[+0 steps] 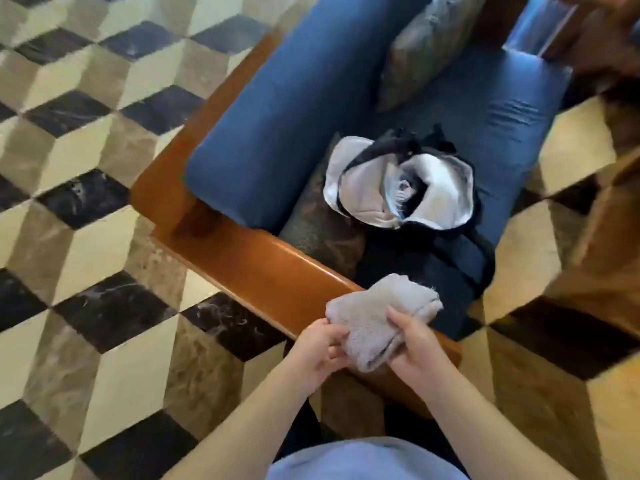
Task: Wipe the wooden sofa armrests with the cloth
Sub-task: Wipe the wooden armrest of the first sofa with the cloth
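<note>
While both hands fold it, the grey cloth (pixel 381 320) hovers above the wooden armrest (pixel 263 268) near its front end. Left hand (pixel 317 351) and right hand (pixel 415 348) pinch it (fingers closed). Best pressed flat, then stroked lengthwise.

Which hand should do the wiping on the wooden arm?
Probably the right hand. It grips the bulk of the folded cloth, which sits just above the wooden armrest. The left hand only pinches the cloth's near edge, out over the floor side.
</note>
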`<move>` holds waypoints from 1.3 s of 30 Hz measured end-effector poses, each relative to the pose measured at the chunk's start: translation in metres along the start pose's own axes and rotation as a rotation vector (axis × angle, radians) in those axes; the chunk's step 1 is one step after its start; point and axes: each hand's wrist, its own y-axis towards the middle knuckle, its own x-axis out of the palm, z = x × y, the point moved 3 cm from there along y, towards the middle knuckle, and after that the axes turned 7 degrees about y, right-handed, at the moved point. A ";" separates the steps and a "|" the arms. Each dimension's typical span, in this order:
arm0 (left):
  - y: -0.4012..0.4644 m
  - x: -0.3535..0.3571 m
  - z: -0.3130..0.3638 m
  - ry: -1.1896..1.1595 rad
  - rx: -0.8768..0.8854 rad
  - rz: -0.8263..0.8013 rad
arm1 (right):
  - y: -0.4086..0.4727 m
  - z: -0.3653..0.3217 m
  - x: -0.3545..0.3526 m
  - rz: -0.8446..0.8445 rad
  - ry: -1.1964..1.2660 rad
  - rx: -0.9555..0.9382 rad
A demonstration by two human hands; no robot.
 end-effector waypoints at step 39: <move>0.143 -0.113 0.082 2.378 0.868 -0.043 | 0.161 0.106 -0.110 0.846 -1.057 -1.055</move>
